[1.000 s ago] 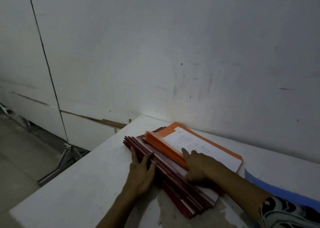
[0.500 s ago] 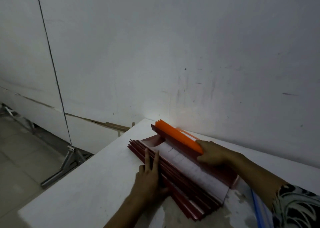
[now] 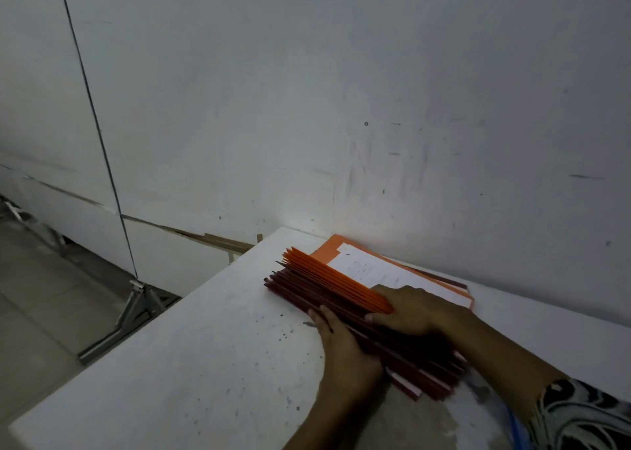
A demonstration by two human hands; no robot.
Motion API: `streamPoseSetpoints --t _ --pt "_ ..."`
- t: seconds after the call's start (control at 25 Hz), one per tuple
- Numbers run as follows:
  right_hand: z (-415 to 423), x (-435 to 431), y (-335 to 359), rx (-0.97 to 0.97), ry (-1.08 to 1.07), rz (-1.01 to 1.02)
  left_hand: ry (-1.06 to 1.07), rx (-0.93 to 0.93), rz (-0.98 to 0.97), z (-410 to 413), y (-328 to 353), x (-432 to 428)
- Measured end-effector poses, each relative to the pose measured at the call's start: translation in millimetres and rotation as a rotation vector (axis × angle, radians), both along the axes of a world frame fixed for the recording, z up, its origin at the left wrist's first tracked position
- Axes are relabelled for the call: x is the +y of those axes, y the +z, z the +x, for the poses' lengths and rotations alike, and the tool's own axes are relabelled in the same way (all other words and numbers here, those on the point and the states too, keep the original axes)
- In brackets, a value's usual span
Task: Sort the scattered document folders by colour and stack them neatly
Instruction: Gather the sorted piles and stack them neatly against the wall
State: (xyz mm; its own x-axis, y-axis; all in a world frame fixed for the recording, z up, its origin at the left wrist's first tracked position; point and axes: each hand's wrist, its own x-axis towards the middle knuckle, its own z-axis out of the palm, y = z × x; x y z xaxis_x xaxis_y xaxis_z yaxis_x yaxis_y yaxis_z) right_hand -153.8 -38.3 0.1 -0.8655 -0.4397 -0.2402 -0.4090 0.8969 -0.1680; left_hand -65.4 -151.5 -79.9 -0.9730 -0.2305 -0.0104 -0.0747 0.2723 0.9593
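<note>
Change: half a second ago the right grip [image 3: 419, 309] held the orange folders [image 3: 327, 274] tipped up on edge. Now they're back down, fanned, on top of the red folders [image 3: 300, 291]. The pile sits at the table's [image 3: 205, 364] far left corner, close to the wall edge. A white sheet [image 3: 372, 268] shows on the top orange folder.

Right grip: palm down across the orange/red boundary, fingers laid flat, pressing, with no pinch visible. Left grip [image 3: 345, 349]: fingers straight, pushing against the near side of the red batch, holding nothing.

Read: the colours are grouped as layers, orange over red. The spines are still staggered, so the stack isn't neat yet. Looks like the squaring-up step.
</note>
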Motion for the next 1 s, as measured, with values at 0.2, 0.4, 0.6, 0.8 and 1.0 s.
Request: streamPoseSetpoints --t 0.2,0.4,0.6,0.8,1.0 --pt "4.8 11.1 1.3 -0.121 0.043 -0.037 0.029 0.027 0.279 -31.7 -0.9 -14.8" --pt "11.8 30.5 -20.8 0.281 -0.040 0.167 0.045 -0.073 0.456 -55.0 16.5 17.7" --pt "16.7 62.2 -26.6 0.143 -0.139 -0.087 0.157 0.074 0.423 -43.8 19.9 8.6" --pt "19.2 111.4 -39.7 0.125 -0.950 -0.921 0.451 0.007 0.042 -85.8 21.4 -103.1" --pt "12.8 85.9 -43.2 -0.001 -0.946 -0.868 0.249 0.026 -0.373 -111.5 1.7 -120.8"
